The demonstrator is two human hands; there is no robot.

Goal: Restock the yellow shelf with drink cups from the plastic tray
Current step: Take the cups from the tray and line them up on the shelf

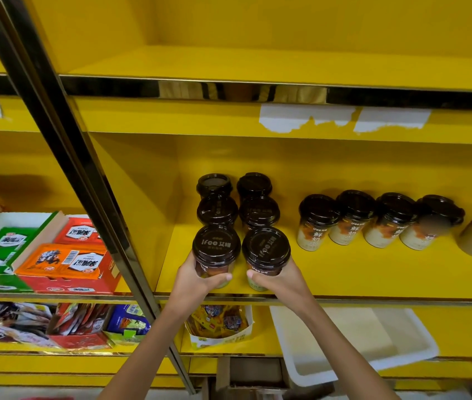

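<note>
Two drink cups with dark brown lids stand at the front edge of the yellow shelf (pixel 344 272). My left hand (pixel 197 280) grips the left cup (pixel 216 249) round its body. My right hand (pixel 279 280) grips the right cup (pixel 266 251) the same way. Behind them stand two rows of the same cups (pixel 237 200), two deep. Further right, several more cups (pixel 379 220) form a line along the shelf. The white plastic tray (pixel 353 365) sits on the shelf below, to the right, and looks empty.
A dark metal post (pixel 84 174) runs diagonally down the left side of the shelf bay. Snack boxes (pixel 64 255) fill the bay to its left. Below lie snack packets (pixel 55 321) and a small carton of sweets (pixel 218 324). The shelf above is bare yellow.
</note>
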